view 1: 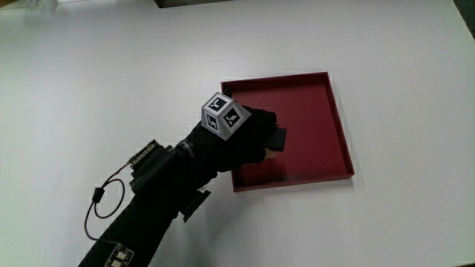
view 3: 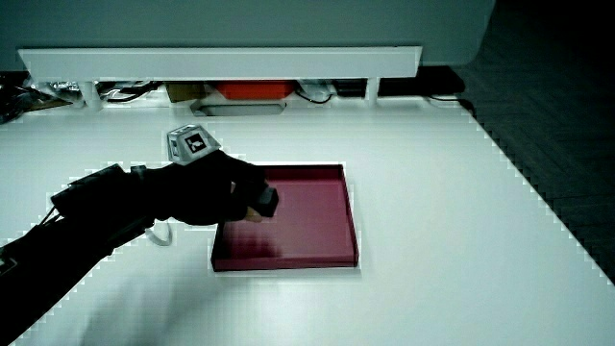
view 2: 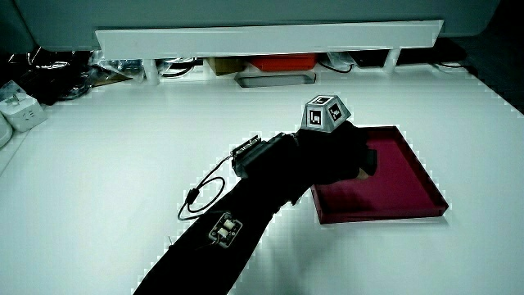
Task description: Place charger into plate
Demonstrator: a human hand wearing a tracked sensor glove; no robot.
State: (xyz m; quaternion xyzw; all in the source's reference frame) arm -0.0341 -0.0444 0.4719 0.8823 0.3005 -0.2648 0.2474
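A dark red square plate (view 1: 315,111) with a low rim lies on the white table; both side views show it too (view 2: 405,176) (view 3: 322,216). The gloved hand (view 1: 263,139) reaches over the plate's corner nearest the forearm, with the patterned cube (view 1: 223,115) on its back. Its fingers are curled around a small black charger (view 1: 279,138), which sits just above the plate's floor. The charger's blocky end sticks out of the fingers in a side view (view 3: 266,200). Most of the charger is hidden by the glove. In a side view the hand (view 2: 352,160) covers it almost wholly.
A low white partition (view 2: 270,37) runs along the table, with cables and a red box (view 2: 282,61) under it. A white adapter (view 2: 24,111) lies near the table's edge. A thin black cable loop (view 1: 100,208) hangs off the forearm onto the table.
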